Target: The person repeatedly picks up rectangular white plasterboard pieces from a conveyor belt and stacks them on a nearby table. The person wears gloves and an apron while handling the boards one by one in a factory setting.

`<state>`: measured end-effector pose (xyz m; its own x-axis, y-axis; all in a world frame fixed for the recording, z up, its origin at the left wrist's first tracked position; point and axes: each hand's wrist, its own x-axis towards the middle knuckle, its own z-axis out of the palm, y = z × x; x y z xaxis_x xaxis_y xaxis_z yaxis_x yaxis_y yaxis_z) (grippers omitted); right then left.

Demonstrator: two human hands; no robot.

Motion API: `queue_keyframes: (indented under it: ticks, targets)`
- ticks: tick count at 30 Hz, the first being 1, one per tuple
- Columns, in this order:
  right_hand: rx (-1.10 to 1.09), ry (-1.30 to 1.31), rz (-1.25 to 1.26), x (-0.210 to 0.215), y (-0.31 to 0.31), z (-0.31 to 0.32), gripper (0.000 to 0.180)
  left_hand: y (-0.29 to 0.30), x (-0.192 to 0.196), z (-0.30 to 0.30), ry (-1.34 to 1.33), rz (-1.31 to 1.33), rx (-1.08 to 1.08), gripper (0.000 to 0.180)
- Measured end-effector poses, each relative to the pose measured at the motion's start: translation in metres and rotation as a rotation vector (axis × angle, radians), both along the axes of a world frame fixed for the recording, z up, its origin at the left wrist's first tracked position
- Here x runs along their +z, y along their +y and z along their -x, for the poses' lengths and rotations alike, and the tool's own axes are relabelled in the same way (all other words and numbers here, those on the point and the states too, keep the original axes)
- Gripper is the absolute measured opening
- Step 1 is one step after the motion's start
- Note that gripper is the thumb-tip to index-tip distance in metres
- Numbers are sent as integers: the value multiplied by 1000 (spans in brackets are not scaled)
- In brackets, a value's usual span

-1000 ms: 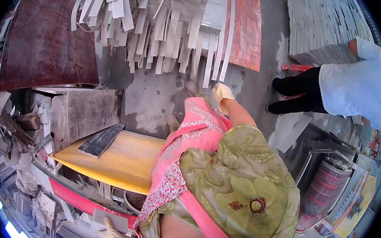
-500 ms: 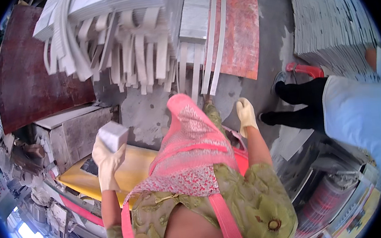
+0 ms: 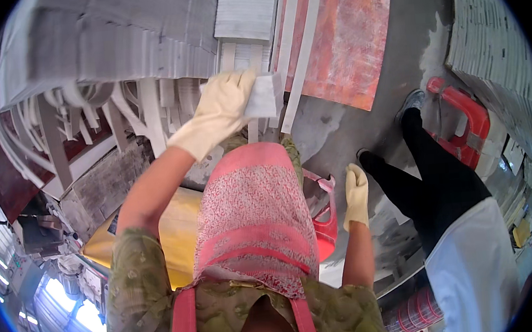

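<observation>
While our gloved left hand [image 3: 222,103] clasps the pale block [image 3: 266,96] around its left end, in front of the hanging strips [image 3: 152,113], our gloved right hand [image 3: 356,189] hangs well apart from it, fingers pressed together, near a co-worker's dark-trousered legs [image 3: 404,185]

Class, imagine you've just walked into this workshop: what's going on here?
A person in a pink apron holds a pale block in the gloved left hand, near pale strips that hang below a large grey stack. The gloved right hand is down at the right side, loosely curled, with nothing visible in it. Another person, in black trousers, stands to the right.
</observation>
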<state>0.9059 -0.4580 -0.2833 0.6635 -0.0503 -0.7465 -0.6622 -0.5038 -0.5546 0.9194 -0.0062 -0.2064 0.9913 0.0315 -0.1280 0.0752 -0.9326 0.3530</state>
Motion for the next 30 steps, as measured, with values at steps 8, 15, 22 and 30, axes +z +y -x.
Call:
queue_keyframes:
  ticks: [8, 15, 22, 30]
  targets:
    - [-51, 281, 68, -19, -17, 55, 37, 27, -98, -53, 117, -214, -189, 71]
    - [-113, 309, 13, -24, -4, 51, 34, 48, -137, -61, 43, -306, -182, 58]
    - [-83, 305, -67, -37, 13, 22, 39, 47, -137, -53, 71, -283, -129, 69]
    - [-41, 321, -141, -47, 91, -36, 45, 54, -132, -65, 310, -277, -26, 118]
